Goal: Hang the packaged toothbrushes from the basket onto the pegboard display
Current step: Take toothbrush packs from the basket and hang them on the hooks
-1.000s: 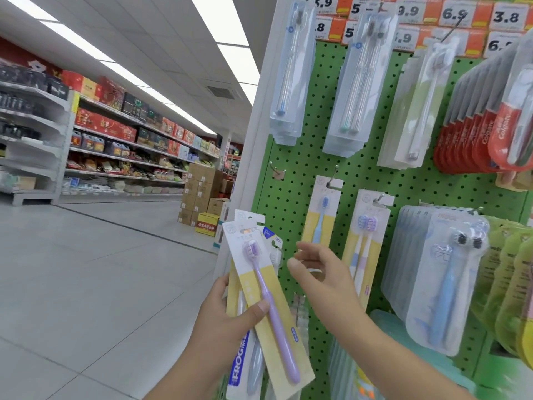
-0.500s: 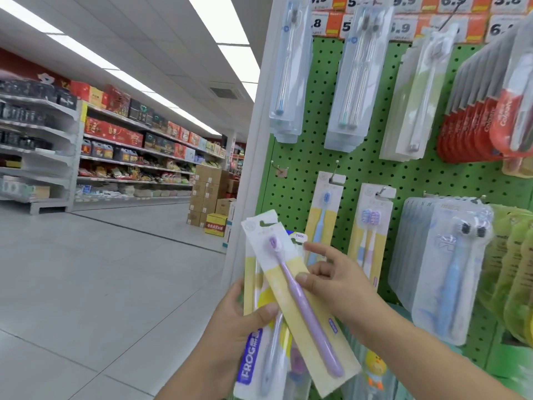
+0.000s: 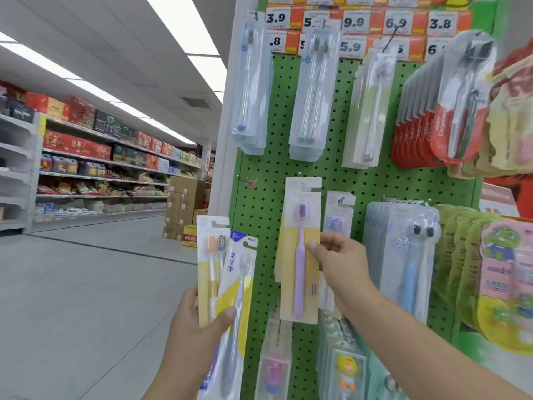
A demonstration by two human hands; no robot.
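Pinching the right edge of a purple toothbrush pack point(image 3: 300, 255), the right hand point(image 3: 340, 264) holds it upright against the green pegboard point(image 3: 259, 226); thumb and fingers are curled round the card's edge at mid-height. The card's notched top sits level with the middle row of hooks; whether it is already on a hook cannot be told.

Left hand point(image 3: 196, 333): gripping a fan of packs from below, thumb pressed across their fronts.
- Front pack: white-and-yellow toothbrush pack point(image 3: 235, 298) with a blue corner, tilted to the right.
- Behind it: yellow twin pack point(image 3: 209, 261) with an orange and a grey brush head, standing nearly upright.

Pegboard, middle row:
- Bare hook point(image 3: 248, 180) at upper left of the purple pack.
- Pink-headed twin pack point(image 3: 337, 217) just right of the purple pack, partly hidden by the right hand.
- Stack of clear blister packs point(image 3: 403, 255) with a blue brush and two dark heads, further right.
- Green frog-print packs point(image 3: 496, 269) at the far right.

Pegboard, top row:
- Three stacks of clear toothbrush cases point(image 3: 313, 96), hanging straight.
- Row of red packs point(image 3: 418, 134) at right, blurred.
- Orange price tags point(image 3: 354, 23) along the top edge, reading 3.9, 9.9, 6.9, 3.8 among others.

Pegboard, bottom row: children's packs with a pink figure point(image 3: 272, 370) and a yellow duck figure point(image 3: 347, 368).

Left of the display: grey shop floor point(image 3: 72, 298), stacked cardboard boxes point(image 3: 184, 203), and long shelves point(image 3: 86, 168) of boxed goods under ceiling strip lights point(image 3: 178, 21).
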